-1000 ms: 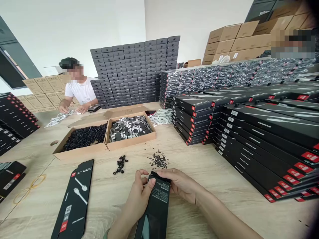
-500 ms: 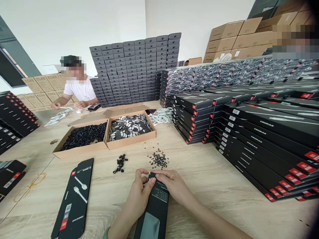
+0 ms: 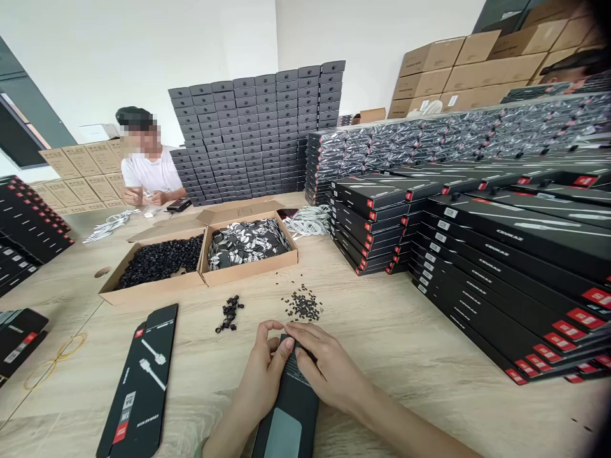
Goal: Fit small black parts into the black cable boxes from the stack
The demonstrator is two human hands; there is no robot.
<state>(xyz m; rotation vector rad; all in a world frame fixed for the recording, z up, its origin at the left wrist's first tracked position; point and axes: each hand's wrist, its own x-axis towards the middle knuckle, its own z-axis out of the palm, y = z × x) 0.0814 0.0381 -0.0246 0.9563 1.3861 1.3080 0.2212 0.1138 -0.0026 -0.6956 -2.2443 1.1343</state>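
Note:
A long black cardboard box (image 3: pixel 292 407) with a grey window panel lies in front of me, its near end cut off by the lower edge of the view. My left hand (image 3: pixel 267 366) grips its far end from the left, thumb on top. From the right, my right hand (image 3: pixel 324 362) wraps the same end, fingers over the edge and thumb on the upper face. Just beyond my fingers is a scatter of tiny black pieces (image 3: pixel 304 304). A small heap of black clips (image 3: pixel 230 313) sits left of them. To the left lies a flat black cable box (image 3: pixel 140 381).
Two open cartons hold black parts (image 3: pixel 160 259) and black-and-white tags (image 3: pixel 251 243). Stacked black boxes (image 3: pixel 496 280) rise on the right. White cables (image 3: pixel 308 221) lie behind the cartons. A person (image 3: pixel 150 168) works across the table. Yellow bands (image 3: pixel 55 362) lie at left.
My right hand's fingers have moved over the far end of the box, covering the flap that showed there. The person opposite has drawn both hands together.

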